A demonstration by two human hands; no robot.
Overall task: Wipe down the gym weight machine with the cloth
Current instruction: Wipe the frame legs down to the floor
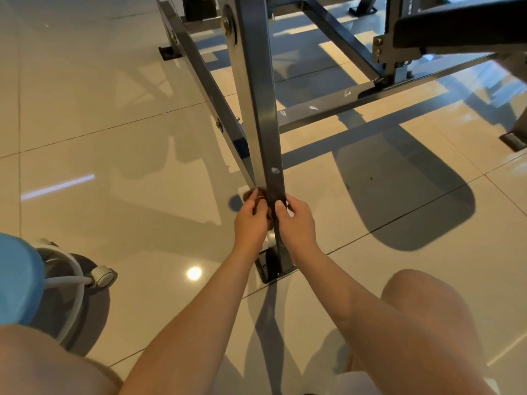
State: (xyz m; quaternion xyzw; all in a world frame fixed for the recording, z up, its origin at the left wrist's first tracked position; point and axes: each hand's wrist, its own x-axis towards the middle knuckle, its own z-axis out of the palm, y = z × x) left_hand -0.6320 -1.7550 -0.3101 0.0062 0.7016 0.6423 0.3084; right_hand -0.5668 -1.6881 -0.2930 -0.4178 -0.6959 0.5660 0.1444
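Down near the foot of the weight machine (pixel 258 89), on its dark upright post, the left hand (pixel 249 220) and right hand (pixel 296 223) sit close together, each curled round a brown cloth (pixel 269 221) pressed to the post, above the glossy tiled floor (pixel 114 166) beside a blue-seated wheeled stool (pixel 17 277).

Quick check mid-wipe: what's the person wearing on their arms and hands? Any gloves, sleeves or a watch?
No gloves on the left hand or the right hand. Both arms are bare right to the frame's edge, with no sleeves, watch or wristband showing. There may be a ring-like band on one of the left fingers, but it is too small to be sure.
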